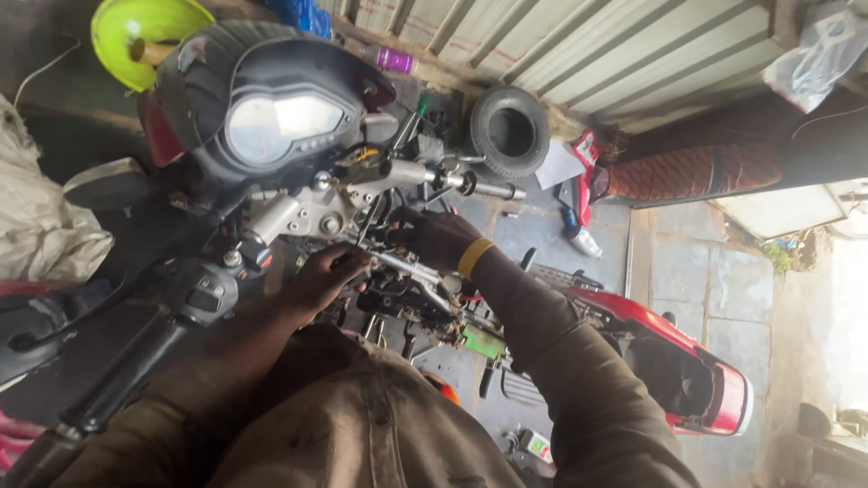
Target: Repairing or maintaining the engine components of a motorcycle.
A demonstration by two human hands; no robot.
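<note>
A partly stripped motorcycle fills the middle, with its instrument cluster [282,126] up top and bare frame and wiring [425,298] below. My left hand [324,276] grips down among the engine parts near the frame. My right hand [432,237], with a yellow band on the wrist, reaches into the same tangle of cables and metal parts. What either hand holds is hidden by the parts. The left handlebar grip [127,370] points toward me at lower left.
A small black tyre [509,131] lies by the corrugated metal wall. A yellow-green helmet [145,32] sits at top left. The red tail section [705,380] extends right over stone floor tiles. A red patterned seat [696,172] lies beyond. A white sack [36,217] stands at left.
</note>
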